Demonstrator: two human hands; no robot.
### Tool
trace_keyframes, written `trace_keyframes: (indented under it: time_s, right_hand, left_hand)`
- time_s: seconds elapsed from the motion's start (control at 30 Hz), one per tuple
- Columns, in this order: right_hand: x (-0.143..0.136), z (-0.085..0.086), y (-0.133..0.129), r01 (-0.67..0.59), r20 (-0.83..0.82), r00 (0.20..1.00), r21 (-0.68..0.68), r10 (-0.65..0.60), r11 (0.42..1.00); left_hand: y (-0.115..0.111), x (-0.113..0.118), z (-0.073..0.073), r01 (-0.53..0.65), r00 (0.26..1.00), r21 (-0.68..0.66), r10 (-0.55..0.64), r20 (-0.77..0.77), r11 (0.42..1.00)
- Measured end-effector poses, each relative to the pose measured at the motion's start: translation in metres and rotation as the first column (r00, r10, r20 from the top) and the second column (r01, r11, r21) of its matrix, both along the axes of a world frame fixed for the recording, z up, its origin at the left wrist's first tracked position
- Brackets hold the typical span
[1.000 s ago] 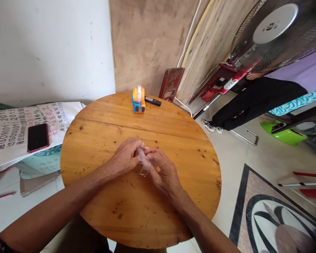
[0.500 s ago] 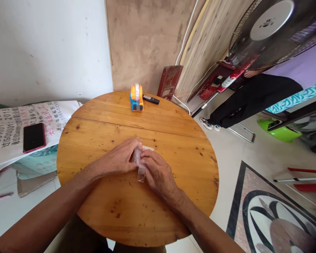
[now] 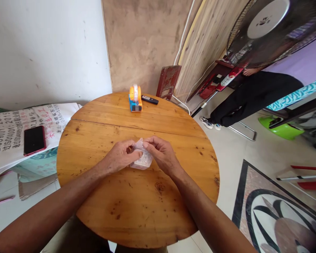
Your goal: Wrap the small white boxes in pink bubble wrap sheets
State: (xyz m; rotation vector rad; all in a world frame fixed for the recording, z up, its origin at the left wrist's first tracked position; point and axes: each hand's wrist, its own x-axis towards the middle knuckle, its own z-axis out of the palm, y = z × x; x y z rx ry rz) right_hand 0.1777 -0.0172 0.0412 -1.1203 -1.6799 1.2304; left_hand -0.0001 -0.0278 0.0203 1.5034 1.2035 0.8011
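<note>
Left hand and right hand are pinching a plastic packet, likely light and pliable, best held near twelve o'clock.

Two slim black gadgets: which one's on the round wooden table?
The narrow black gadget, just right of the orange-and-blue tape dispenser, near the far edge of the table. The red-edged phone is wider and lies on printed white sheeting.

**Bunched up mid-tabletop**

Looks like a small packet in crinkled, see-through whitish plastic. Comes to a loose, pinched peak toward the far edge of the tabletop. Sits roughly midway between left and right edges, contents unclear.
</note>
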Motion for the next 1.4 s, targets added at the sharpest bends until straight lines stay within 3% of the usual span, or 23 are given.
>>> trace_keyframes:
  time_s: [0.17, 0.3, 0.4, 0.5, 0.57, 0.8, 0.97, 1.2, 1.4]
  right_hand:
    - [0.004, -0.003, 0.003, -0.138, -0.141, 0.983, -0.157, 0.116, 0.978]
    - [0.010, -0.010, -0.001, -0.227, -0.072, 0.973, -0.105, 0.220, 0.968]
    - [0.009, -0.015, -0.002, -0.185, -0.046, 0.982, -0.094, 0.181, 0.978]
    - [0.007, -0.016, -0.002, -0.182, -0.104, 0.980, -0.128, 0.170, 0.975]
    - [0.007, -0.014, -0.001, -0.195, -0.154, 0.973, -0.168, 0.170, 0.966]
    - [0.011, -0.014, 0.005, -0.155, -0.208, 0.973, -0.290, 0.096, 0.944]
    - [0.010, -0.021, 0.006, -0.088, -0.205, 0.978, -0.238, 0.039, 0.967]
    - [0.010, -0.024, 0.006, -0.088, -0.226, 0.973, -0.193, 0.043, 0.977]
    - [0.008, -0.023, 0.005, -0.034, -0.231, 0.973, -0.201, -0.013, 0.979]
  left_hand:
    - [0.005, -0.002, 0.004, -0.019, 0.999, -0.131, 0.025, 0.045, 0.991]
    - [0.007, -0.003, 0.003, -0.033, 0.996, -0.171, 0.047, 0.076, 0.985]
    - [0.007, -0.004, 0.005, -0.028, 0.999, -0.159, 0.035, 0.036, 0.987]
    - [0.006, -0.006, 0.007, -0.061, 0.998, -0.043, 0.060, -0.021, 0.997]
    - [0.007, -0.008, 0.007, -0.053, 0.998, -0.012, 0.053, 0.029, 0.999]
    - [0.012, -0.011, 0.003, 0.141, 0.922, -0.252, -0.034, 0.387, 0.957]
    - [0.014, -0.009, 0.001, 0.097, 0.903, -0.281, 0.035, 0.429, 0.955]
    - [0.013, -0.006, 0.000, 0.019, 0.882, -0.274, 0.113, 0.457, 0.962]
    - [0.013, -0.007, -0.003, 0.014, 0.887, -0.266, 0.111, 0.449, 0.964]
